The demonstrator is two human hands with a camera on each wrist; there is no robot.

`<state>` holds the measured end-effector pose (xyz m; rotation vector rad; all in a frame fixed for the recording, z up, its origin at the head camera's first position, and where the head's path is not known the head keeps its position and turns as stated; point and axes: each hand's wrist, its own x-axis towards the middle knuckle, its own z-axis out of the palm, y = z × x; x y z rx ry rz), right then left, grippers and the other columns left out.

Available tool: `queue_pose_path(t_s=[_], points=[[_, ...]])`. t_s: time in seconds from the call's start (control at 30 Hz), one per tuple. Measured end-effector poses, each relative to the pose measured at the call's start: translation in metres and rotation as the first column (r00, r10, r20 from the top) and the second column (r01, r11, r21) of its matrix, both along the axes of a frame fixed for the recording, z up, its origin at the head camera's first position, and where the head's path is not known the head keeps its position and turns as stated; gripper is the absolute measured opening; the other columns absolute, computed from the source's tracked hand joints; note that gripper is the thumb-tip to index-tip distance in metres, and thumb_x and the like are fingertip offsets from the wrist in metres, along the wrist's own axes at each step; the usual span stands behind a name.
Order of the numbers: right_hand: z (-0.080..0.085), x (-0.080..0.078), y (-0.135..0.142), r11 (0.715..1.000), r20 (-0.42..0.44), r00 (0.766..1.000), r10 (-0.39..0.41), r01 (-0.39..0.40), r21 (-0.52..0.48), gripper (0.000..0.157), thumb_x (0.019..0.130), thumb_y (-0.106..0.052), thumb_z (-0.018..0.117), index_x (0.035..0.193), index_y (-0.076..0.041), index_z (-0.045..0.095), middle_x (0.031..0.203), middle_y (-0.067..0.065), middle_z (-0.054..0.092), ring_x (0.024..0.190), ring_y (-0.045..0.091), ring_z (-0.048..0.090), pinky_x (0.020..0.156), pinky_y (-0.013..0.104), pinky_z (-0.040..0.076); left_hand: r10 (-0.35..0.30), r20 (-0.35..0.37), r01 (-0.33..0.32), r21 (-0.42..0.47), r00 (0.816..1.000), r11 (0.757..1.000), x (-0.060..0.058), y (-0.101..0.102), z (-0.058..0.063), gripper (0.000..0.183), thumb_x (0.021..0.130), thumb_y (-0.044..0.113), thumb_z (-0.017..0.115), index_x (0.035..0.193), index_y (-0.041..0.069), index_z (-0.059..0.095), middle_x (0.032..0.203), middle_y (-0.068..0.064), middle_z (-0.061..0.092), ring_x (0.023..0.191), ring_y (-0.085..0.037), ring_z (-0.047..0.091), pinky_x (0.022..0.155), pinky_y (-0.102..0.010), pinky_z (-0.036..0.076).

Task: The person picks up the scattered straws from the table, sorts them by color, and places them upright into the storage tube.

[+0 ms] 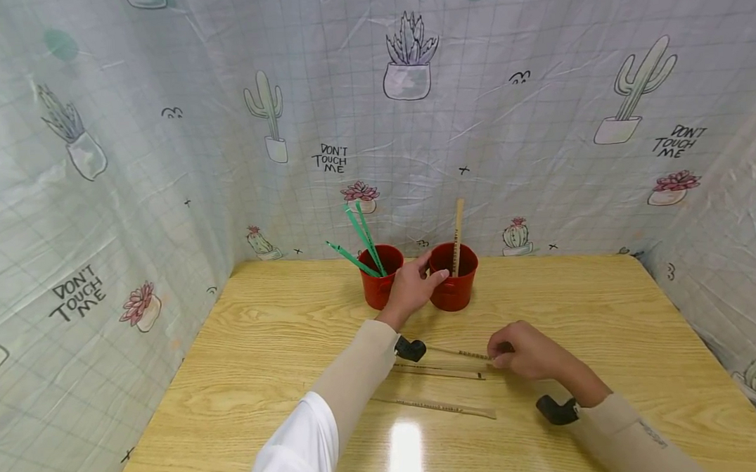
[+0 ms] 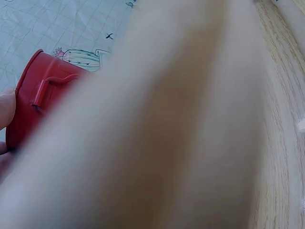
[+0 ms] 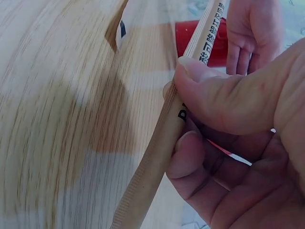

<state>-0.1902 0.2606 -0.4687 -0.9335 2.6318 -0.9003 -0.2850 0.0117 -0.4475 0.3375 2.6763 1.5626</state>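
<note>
My left hand [image 1: 410, 289] grips the near left side of the right-hand red bucket [image 1: 461, 292], thumb by its rim. A brown paper-wrapped straw [image 1: 457, 225] stands in that bucket. In the left wrist view, fingertips [image 2: 6, 109] touch the bucket [image 2: 40, 95] beside its handle; a blurred sleeve covers much of that view. My right hand [image 1: 530, 350] pinches a printed brown paper-wrapped straw [image 3: 159, 138] between thumb and finger, low over the table. More brown wrapped straws lie nearer me, including a middle one [image 1: 447, 372] and a front one [image 1: 445, 406].
Left of my left hand stands a second red bucket [image 1: 374, 292] with green wrapped straws [image 1: 360, 230] leaning in it. The wooden table [image 1: 263, 354] backs onto a printed curtain [image 1: 514, 152], which also hangs along both sides.
</note>
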Motion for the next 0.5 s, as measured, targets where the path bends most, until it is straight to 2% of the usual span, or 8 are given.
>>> queue_pose_path(t_s=[0.1, 0.23, 0.3, 0.5], points=[[-0.002, 0.001, 0.006, 1.000, -0.020, 1.000, 0.007, -0.007, -0.009, 0.012, 0.093, -0.005, 0.075, 0.085, -0.014, 0.073, 0.080, -0.010, 0.064, 0.071, -0.001, 0.048, 0.064, 0.021, 0.044, -0.004, -0.018, 0.004, -0.005, 1.000, 1.000, 0.000, 0.000, -0.001, 0.067, 0.101, 0.036, 0.069, 0.159, 0.013, 0.045, 0.149, -0.009, 0.063, 0.120, -0.023, 0.063, 0.105, -0.039, 0.056], [-0.004, 0.002, 0.014, 0.999, -0.036, 0.999, -0.003, 0.002, -0.033, 0.012, 0.093, -0.004, 0.075, 0.085, -0.012, 0.073, 0.080, -0.010, 0.063, 0.071, -0.001, 0.048, 0.063, 0.022, 0.045, -0.005, -0.037, 0.005, -0.014, 0.999, 1.000, 0.000, 0.000, -0.001, 0.066, 0.101, 0.036, 0.069, 0.158, 0.011, 0.046, 0.139, -0.009, 0.068, 0.103, -0.019, 0.057, 0.091, -0.031, 0.053], [-0.004, 0.003, 0.018, 0.999, -0.042, 0.999, -0.016, 0.015, -0.042, 0.013, 0.093, -0.003, 0.075, 0.084, -0.012, 0.072, 0.079, -0.010, 0.062, 0.071, -0.002, 0.047, 0.063, 0.021, 0.044, -0.007, -0.039, 0.007, -0.013, 0.999, 1.000, 0.001, 0.000, -0.002, 0.067, 0.101, 0.037, 0.069, 0.159, 0.012, 0.045, 0.137, -0.009, 0.069, 0.101, -0.018, 0.055, 0.088, -0.030, 0.051], [-0.003, 0.003, 0.022, 0.996, -0.049, 0.997, -0.056, 0.052, -0.075, 0.011, 0.093, 0.000, 0.072, 0.089, -0.011, 0.072, 0.082, -0.008, 0.064, 0.072, -0.001, 0.048, 0.064, 0.021, 0.045, -0.005, -0.042, 0.005, -0.005, 0.999, 1.000, 0.003, 0.000, -0.003, 0.066, 0.101, 0.037, 0.069, 0.159, 0.015, 0.046, 0.139, -0.008, 0.069, 0.102, -0.017, 0.056, 0.090, -0.029, 0.053]])
